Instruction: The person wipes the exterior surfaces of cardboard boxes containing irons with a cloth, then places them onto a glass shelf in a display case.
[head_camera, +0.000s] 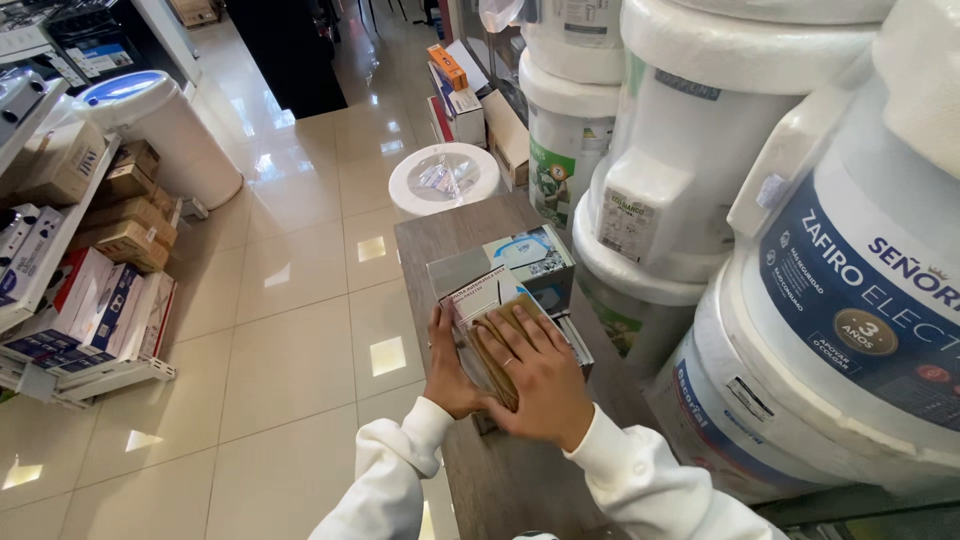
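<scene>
Right hand (535, 375) flat on tan cloth (497, 345), fingers spread | left hand (447, 365) cupping box stack (500, 285) at 9 o'clock — grips nothing | stack mid-worktop (440, 235) | wipe well — steady stack, even pressure.

Scene reads bright and evenly lit; I see no dim zones except the dark doorway at 12 o'clock. Light comes from overhead: square ceiling reflections sit on the glossy floor tiles (300, 330) toward 9 o'clock and at centre. Strong glare on the white round lid (444, 176) near 12. Shadows soft and short under the hands. Wide-angle distortion bends the white tanks (700, 150) at 3 o'clock and the shelf at 9. Focus sharp at centre; slight softness at far edges.
</scene>
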